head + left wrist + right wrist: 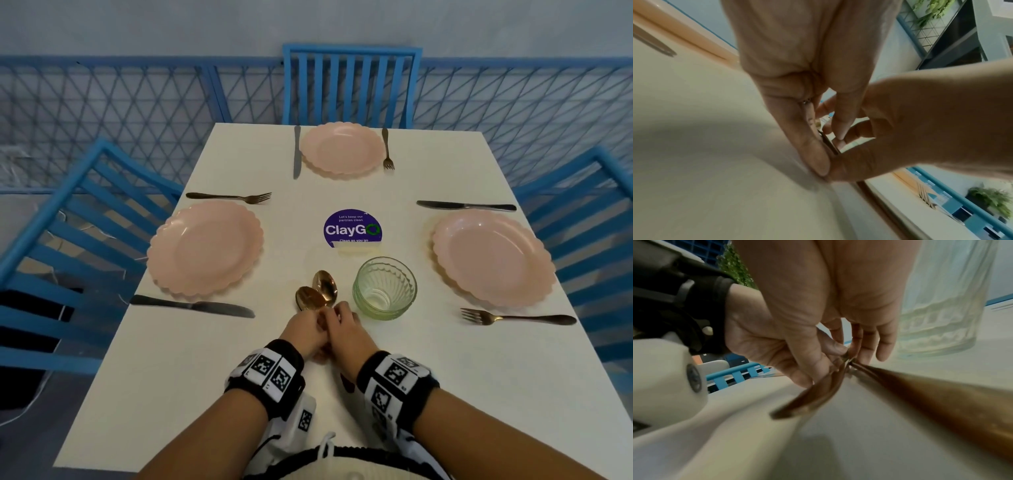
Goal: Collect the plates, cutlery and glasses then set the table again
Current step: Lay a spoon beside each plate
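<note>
Purple "ClayGo" sticker [352, 228], "Clean as you go"

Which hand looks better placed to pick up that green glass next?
Right, probably. The right hand sits directly beside the green glass; the left hand is farther off, and both hands pinch the spoons.

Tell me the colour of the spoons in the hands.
Shiny gold to copper; the spoons show best in the head view, bowls poking out past both hands.
</note>
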`<action>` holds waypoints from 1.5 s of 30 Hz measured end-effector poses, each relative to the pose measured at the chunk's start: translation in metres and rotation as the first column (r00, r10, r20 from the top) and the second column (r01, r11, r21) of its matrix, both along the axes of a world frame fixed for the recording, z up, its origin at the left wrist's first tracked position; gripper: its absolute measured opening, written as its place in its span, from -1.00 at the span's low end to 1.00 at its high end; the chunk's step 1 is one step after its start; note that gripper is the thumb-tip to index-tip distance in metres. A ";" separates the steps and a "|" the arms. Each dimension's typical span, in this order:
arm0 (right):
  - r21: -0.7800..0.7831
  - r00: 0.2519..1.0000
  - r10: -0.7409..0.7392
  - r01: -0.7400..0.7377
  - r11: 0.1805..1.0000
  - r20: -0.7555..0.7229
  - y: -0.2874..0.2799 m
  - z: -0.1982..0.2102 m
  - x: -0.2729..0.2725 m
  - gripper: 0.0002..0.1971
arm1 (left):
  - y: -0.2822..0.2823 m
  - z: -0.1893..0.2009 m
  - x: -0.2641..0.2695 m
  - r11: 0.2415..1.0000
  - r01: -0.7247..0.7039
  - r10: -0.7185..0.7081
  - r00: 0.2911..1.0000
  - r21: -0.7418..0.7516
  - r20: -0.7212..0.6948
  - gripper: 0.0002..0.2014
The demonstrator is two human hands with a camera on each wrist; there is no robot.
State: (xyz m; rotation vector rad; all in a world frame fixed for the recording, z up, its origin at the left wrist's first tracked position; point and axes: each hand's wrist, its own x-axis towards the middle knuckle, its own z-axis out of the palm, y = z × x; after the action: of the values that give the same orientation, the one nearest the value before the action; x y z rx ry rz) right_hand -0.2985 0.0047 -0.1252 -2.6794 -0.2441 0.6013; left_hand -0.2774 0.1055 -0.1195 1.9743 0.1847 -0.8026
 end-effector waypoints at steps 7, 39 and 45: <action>0.221 0.997 -0.067 0.074 0.972 -0.040 0.003 0.001 0.008 -0.64 | 0.004 -0.004 0.011 0.999 0.007 -0.006 1.000 0.036 -0.021 -0.77; 0.740 0.856 -0.206 0.515 0.432 -0.475 0.082 0.042 0.066 -0.95 | 0.107 0.045 0.041 0.806 -0.506 0.580 0.781 -0.308 0.233 -0.90; 0.730 0.829 -0.347 0.555 0.400 -0.439 0.075 0.038 0.075 -0.91 | 0.164 0.055 0.042 0.918 -0.397 0.358 0.831 0.002 0.427 -0.93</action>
State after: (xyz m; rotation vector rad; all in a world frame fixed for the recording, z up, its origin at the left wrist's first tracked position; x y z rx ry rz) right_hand -0.2236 0.0795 -0.0875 -1.5730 0.2384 0.4225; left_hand -0.2358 0.2698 -0.0646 2.0543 0.3489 -0.1038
